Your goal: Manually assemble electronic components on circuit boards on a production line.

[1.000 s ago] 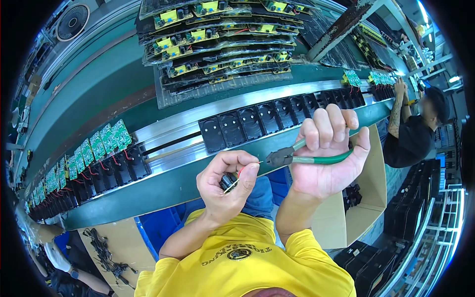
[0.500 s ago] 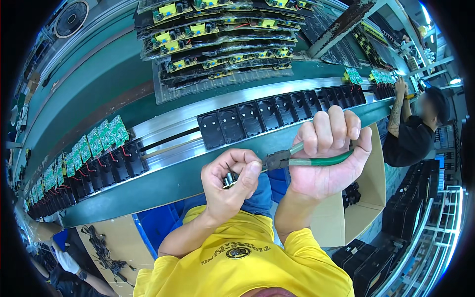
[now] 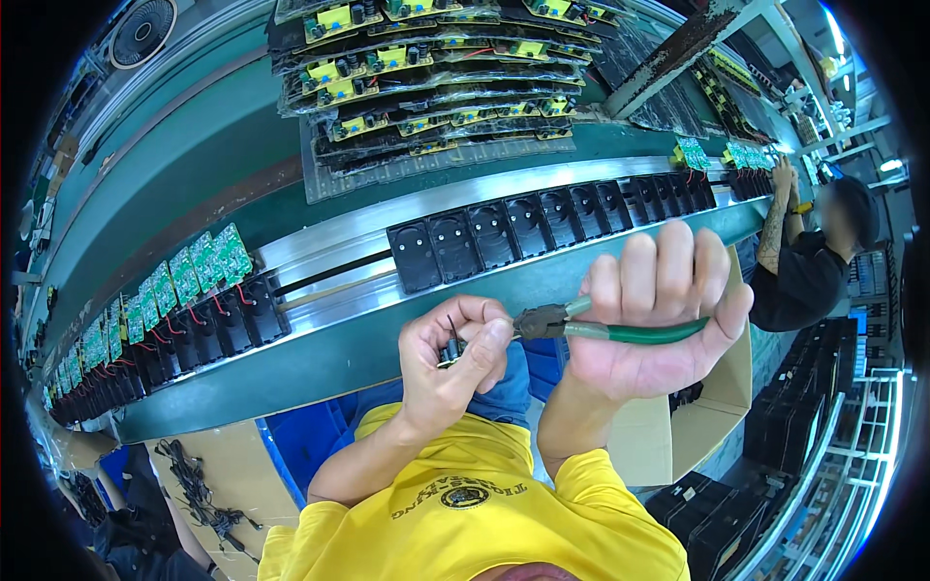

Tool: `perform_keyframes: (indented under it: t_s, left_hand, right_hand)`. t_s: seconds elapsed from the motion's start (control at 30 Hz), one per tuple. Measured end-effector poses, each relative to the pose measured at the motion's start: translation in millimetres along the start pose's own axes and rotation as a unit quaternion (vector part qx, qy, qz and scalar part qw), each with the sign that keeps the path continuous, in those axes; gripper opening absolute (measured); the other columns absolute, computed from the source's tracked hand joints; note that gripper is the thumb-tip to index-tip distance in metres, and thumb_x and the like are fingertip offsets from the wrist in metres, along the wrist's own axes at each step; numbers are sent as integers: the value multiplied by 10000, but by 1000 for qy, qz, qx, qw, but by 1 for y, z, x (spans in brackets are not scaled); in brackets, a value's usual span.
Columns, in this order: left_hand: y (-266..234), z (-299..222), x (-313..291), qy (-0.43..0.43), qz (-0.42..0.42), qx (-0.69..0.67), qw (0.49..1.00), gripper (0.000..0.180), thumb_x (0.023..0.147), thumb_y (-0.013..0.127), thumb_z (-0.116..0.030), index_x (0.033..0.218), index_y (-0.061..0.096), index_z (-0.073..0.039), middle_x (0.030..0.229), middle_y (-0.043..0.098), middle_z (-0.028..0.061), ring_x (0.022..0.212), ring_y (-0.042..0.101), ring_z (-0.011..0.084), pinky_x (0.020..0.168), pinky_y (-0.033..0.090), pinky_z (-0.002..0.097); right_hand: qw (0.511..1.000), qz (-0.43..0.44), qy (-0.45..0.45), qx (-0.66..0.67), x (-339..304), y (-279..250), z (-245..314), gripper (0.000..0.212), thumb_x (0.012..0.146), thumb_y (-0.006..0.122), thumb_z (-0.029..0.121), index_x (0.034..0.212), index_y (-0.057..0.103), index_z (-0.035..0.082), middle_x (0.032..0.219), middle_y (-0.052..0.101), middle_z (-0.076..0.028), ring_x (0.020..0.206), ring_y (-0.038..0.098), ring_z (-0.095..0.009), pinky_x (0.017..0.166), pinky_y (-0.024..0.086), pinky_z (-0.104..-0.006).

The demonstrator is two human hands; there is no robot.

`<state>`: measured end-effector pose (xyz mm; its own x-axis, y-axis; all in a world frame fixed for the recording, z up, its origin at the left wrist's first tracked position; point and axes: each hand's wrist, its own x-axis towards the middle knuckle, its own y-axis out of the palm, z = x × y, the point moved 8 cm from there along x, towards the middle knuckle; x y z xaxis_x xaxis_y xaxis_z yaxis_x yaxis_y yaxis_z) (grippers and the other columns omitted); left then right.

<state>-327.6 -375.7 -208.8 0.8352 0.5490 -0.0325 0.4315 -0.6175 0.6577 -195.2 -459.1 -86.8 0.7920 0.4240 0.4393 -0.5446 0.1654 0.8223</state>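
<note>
In the head view, the left hand point(image 3: 446, 373) is pinching a small part point(image 3: 449, 353) near the middle of the frame. Right of that, the right hand point(image 3: 639, 363) is holding green cutters point(image 3: 610, 332), tips pointing left. Black cases point(image 3: 530, 228) are sitting above.

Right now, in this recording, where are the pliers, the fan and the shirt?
Pliers point(image 3: 625, 334): head view, on the green lower handle.
Fan point(image 3: 142, 33): head view, middle of the round grille.
Shirt point(image 3: 528, 513): head view, on the yellow front.
</note>
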Motion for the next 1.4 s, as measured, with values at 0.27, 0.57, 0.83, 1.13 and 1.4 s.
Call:
perform_keyframes:
  t_s: [0.27, 0.57, 0.83, 1.13, 1.4]
  left_hand:
    - [12, 13, -4, -234, 121, -171, 949, 133, 1103, 721, -128, 1087, 724, 4, 668, 570, 3, 553, 463, 85, 549, 390, 250]
    - [25, 29, -17, -376, 206, -235, 872, 142, 1101, 738, -153, 1086, 730, -12, 636, 546, 6, 533, 437, 91, 524, 331, 262]
    - [35, 36, -24, -430, 280, -228, 828, 124, 1107, 730, -143, 1092, 729, -20, 618, 548, 13, 507, 439, 106, 506, 324, 262]
    - [16, 19, -1, -235, 157, -119, 952, 90, 1120, 690, -82, 1134, 705, 6, 710, 637, 29, 547, 521, 99, 536, 409, 234]
    - [0, -18, -6, 142, 0, 103, 985, 120, 1065, 731, 33, 1176, 686, 26, 851, 719, 51, 602, 601, 95, 584, 485, 226]
  right_hand:
    - [960, 252, 118, 37, -2, 34, 4, 386, 1203, 506, 384, 925, 598, 132, 657, 422, -5, 494, 249, -127, 469, 238, -319]
    - [843, 505, 186, 18, -31, 90, -4, 457, 1113, 615, 291, 697, 596, 101, 641, 447, -37, 450, 253, -150, 457, 240, -293]
    - [801, 573, 175, -13, -48, 108, -4, 444, 1129, 627, 322, 721, 657, 149, 716, 472, -22, 531, 417, -181, 513, 312, -308]
    - [916, 375, 138, -18, -15, 66, 11, 325, 1121, 574, 309, 858, 605, 120, 677, 499, -25, 470, 258, -119, 453, 222, -317]
    - [997, -9, -15, 75, -7, -37, 23, 221, 1157, 497, 319, 1125, 589, 121, 893, 455, 2, 734, 377, -133, 630, 308, -347]
